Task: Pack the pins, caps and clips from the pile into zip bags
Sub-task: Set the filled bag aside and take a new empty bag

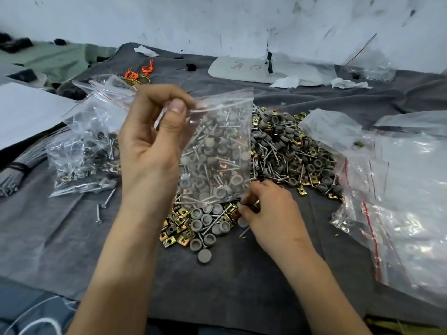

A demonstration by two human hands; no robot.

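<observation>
Holding a zip bag [217, 151] up by its top, left hand [154, 141] pinched shut; right hand [266, 206] closed on parts from the pile [285, 151]. Filled bags [89, 151] lay left; most remained loose.

- A clear zip bag [217, 146] hangs upright, pinched at its top corner.
- The pile [278, 151] behind it mixes grey caps, silver pins and brass clips on dark cloth.

Scuffed, dark-marked white wall [217, 18] at far side; wrinkled grey cloth [60, 238] across the tabletop; green sheet [60, 59] far left; even, soft light.
</observation>
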